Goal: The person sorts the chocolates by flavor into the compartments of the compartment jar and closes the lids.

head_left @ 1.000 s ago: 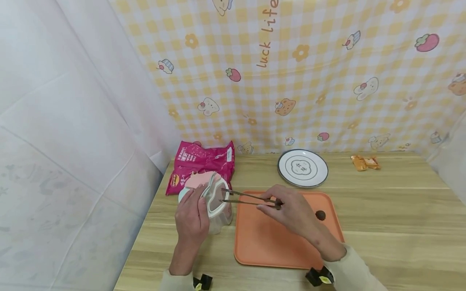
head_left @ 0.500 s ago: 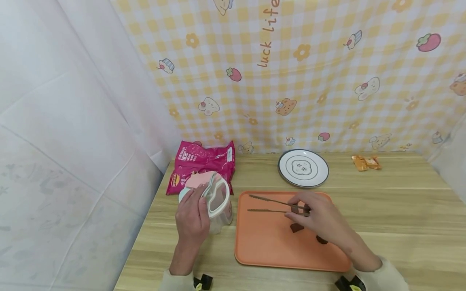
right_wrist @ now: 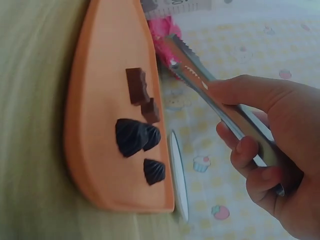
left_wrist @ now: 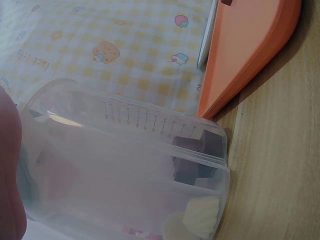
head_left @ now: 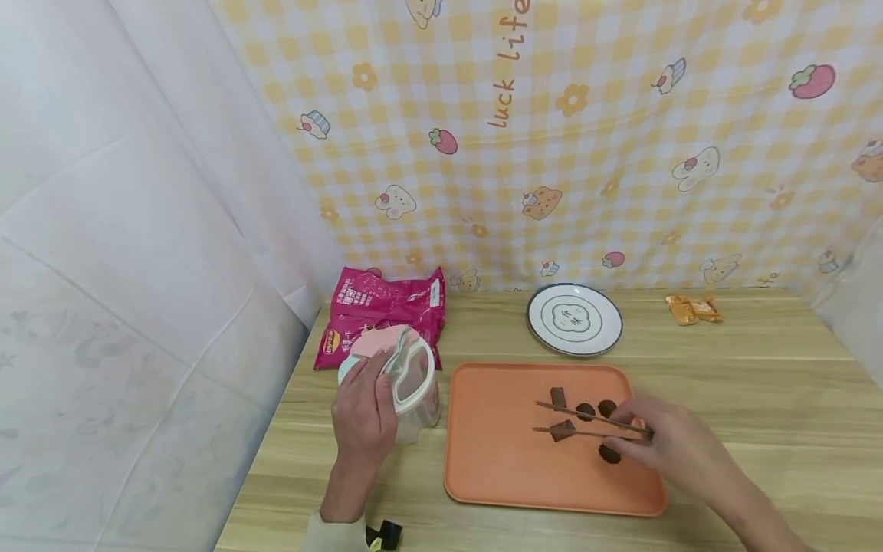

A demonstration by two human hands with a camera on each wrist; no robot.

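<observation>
My left hand holds the flip lid of a clear plastic storage container, whose near opening is uncovered. In the left wrist view, dark brown chocolate blocks lie at its bottom, beside pale ridged pieces across a divider. My right hand grips metal tongs over the orange tray; their serrated tips are apart with nothing between them. Below them on the tray lie two brown chocolate blocks and three dark, ridged round chocolates.
A magenta snack bag lies behind the container. Behind the tray is a white plate with a dark rim, and orange wrapped sweets are at the back right. A checked cloth hangs along the table's back edge.
My right hand has drawn the tongs from the container's opening rightward to above the chocolates, uncovering more of the tray. My left hand stays on the lid.
</observation>
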